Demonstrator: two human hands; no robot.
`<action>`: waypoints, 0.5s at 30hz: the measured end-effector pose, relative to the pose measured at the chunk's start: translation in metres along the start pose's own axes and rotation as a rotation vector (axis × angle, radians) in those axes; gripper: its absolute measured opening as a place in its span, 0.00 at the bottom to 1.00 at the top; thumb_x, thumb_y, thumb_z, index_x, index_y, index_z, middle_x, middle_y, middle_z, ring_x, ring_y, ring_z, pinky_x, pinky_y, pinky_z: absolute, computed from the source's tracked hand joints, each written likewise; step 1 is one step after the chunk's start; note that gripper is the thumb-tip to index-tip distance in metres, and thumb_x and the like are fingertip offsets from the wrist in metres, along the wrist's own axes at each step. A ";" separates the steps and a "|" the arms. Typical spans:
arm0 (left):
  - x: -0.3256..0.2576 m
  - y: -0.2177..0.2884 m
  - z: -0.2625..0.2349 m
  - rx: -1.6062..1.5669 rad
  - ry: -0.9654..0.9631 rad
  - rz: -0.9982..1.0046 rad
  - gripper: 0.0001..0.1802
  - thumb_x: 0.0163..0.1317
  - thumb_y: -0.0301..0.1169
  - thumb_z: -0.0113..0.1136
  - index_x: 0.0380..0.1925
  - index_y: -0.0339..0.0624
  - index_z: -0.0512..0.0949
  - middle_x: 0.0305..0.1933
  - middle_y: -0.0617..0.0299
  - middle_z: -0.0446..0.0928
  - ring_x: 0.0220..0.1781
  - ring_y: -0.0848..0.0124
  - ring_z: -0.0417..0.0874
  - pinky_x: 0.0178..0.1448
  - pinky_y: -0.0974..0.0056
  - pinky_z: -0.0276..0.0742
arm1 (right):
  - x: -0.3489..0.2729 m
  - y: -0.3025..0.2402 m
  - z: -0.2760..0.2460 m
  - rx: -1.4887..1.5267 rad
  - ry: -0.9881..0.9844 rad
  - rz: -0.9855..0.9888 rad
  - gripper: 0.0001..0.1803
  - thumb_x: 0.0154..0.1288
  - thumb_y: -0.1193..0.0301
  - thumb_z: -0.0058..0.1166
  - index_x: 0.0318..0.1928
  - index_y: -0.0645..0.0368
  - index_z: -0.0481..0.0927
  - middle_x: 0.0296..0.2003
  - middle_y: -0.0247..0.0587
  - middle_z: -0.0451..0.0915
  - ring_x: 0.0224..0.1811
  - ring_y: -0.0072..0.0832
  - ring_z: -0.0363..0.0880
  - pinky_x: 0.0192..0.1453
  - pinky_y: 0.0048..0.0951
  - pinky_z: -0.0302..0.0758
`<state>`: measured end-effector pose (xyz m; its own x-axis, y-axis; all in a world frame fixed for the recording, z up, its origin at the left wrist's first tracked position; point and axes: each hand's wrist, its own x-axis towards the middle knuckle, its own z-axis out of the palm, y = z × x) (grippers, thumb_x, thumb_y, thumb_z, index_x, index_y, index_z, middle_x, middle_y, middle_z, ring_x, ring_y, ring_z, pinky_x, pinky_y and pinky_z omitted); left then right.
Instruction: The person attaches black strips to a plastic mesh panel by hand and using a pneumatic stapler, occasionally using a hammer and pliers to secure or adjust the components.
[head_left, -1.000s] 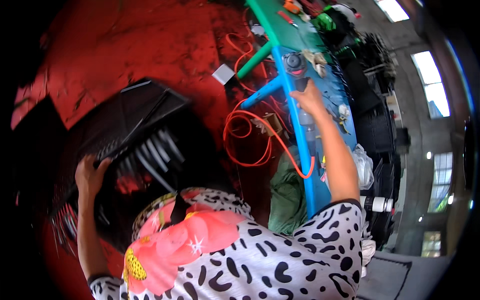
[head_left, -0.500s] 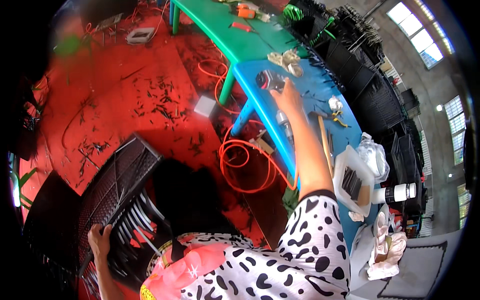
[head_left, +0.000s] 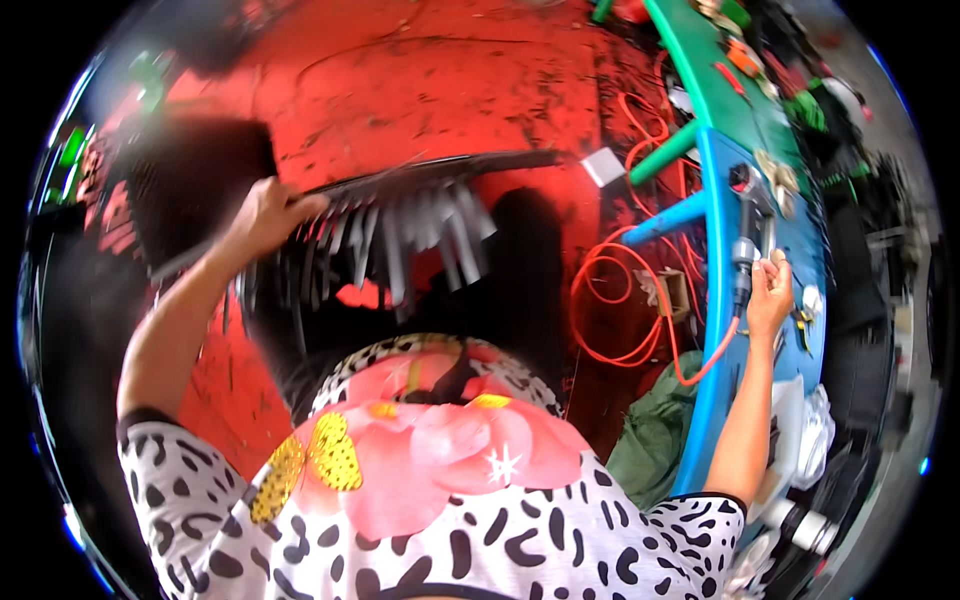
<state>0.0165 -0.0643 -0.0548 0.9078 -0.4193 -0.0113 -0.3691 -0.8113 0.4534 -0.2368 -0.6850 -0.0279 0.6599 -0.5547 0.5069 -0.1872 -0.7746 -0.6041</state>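
My left hand [head_left: 268,218] is closed on the edge of a black woven rattan-like panel [head_left: 375,180] at my lap. Many loose grey-black strips [head_left: 405,235] hang from the panel's near edge, blurred by motion. On the blue table to the right lies a dark air tool [head_left: 745,235], its orange hose joined to its near end. Right beside that tool is my right hand [head_left: 771,292], fingers pinched together. A slim pale piece shows at its fingertips, but what it is stays unclear.
An orange hose [head_left: 607,357] lies coiled on the red floor beside the blue table [head_left: 712,160]. Green cloth [head_left: 655,440] hangs near the table's edge. A white box [head_left: 603,167] stands on the floor. Pliers [head_left: 803,325] and a white bottle [head_left: 805,527] lie farther right.
My view has turned right-side down to level, toward the lap. My right hand has come off the air tool's far end, back toward its hose end. The left hand still grips the panel.
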 end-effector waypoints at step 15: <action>0.010 0.030 -0.060 0.041 -0.121 -0.010 0.22 0.51 0.44 0.64 0.17 0.32 0.78 0.12 0.55 0.68 0.16 0.69 0.70 0.24 0.61 0.65 | -0.009 -0.273 0.189 0.326 -0.797 -0.769 0.20 0.50 0.72 0.62 0.47 0.60 0.78 0.41 0.47 0.78 0.43 0.38 0.78 0.45 0.35 0.74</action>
<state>0.0269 -0.0681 0.0122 0.8817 -0.4551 -0.1247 -0.3701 -0.8309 0.4155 -0.0543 -0.4118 0.0165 0.8120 0.4688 0.3478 0.5837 -0.6449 -0.4934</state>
